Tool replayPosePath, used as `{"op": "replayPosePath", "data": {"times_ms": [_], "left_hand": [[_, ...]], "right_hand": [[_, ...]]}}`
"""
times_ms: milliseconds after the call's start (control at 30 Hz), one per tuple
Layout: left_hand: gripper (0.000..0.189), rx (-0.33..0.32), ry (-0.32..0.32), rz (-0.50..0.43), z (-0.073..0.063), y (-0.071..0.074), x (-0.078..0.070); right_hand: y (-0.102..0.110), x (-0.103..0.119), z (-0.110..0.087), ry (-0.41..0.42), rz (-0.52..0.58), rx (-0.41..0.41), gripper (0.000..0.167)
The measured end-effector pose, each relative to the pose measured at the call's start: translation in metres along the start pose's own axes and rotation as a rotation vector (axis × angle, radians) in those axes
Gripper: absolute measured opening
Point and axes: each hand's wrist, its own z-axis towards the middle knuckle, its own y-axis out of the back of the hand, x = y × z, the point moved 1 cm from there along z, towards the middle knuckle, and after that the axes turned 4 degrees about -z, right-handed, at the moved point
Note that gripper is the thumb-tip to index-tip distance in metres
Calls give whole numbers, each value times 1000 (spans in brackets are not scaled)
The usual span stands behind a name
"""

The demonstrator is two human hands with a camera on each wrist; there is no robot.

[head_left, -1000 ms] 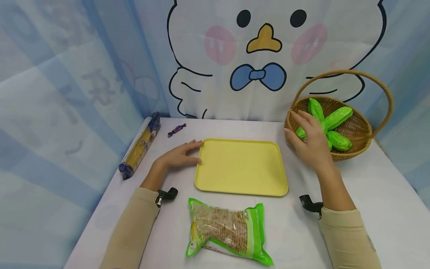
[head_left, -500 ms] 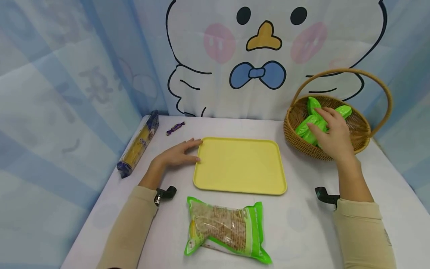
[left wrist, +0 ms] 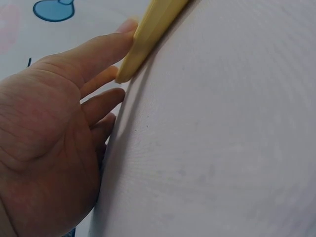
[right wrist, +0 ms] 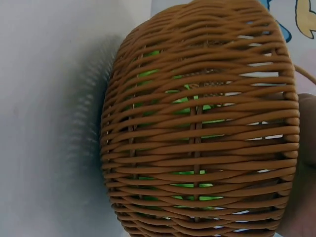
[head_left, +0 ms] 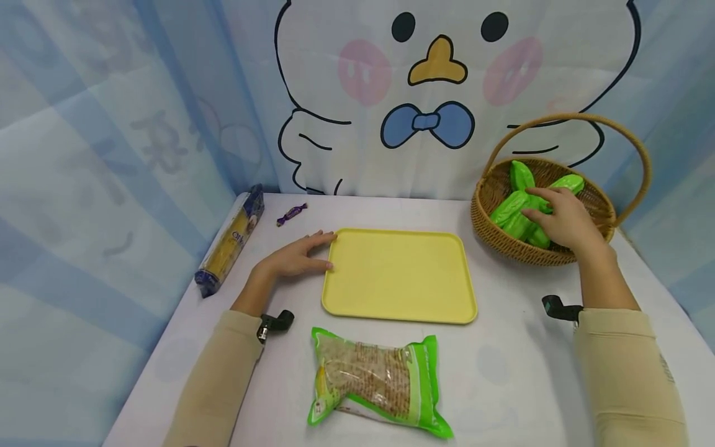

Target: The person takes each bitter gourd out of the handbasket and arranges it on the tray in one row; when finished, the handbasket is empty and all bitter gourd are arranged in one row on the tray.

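My left hand [head_left: 296, 257] lies at the left edge of a yellow tray [head_left: 399, 276], fingers extended. In the left wrist view, its thumb [left wrist: 111, 49] meets the rim of the tray [left wrist: 143, 42]. At the back right, my right hand [head_left: 566, 220] reaches into a brown wicker basket [head_left: 514, 251], thumb and fingers spread apart. Under and around those fingers lie several glossy green, elongated vegetable-shaped things [head_left: 511, 211]; the palm side is hidden. In the right wrist view, the woven wall of the basket [right wrist: 197, 133] covers most of that hand's work, with green showing through the gaps.
A green-edged clear bag of brown contents [head_left: 380, 382] lies in front of the tray. Back left are a long blue-and-yellow packet [head_left: 231, 242] and a small purple wrapped candy [head_left: 292, 214]. The basket's tall handle [head_left: 575, 117] arches above it. A printed curtain stands behind.
My right hand has shifted from the basket's left side toward its right, over the green things, some of which now lie differently. My left hand stays at the tray.
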Motion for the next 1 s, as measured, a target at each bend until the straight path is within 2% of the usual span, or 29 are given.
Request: {"op": "replayPosePath", "data": {"times_ms": [267, 533, 700, 1000], "left_hand": [[86, -2, 3, 7, 0, 0, 2], [86, 0, 2, -3, 1, -1, 3], [86, 1, 12, 2, 1, 0, 2], [86, 2, 18, -8, 0, 1, 1]], "right_hand": [[1, -8, 13, -26, -28, 130, 64], [0, -15, 18, -82, -26, 195, 67], [-1, -17, 20, -89, -18, 202, 66], [-1, -12, 16, -87, 58, 139, 64]]}}
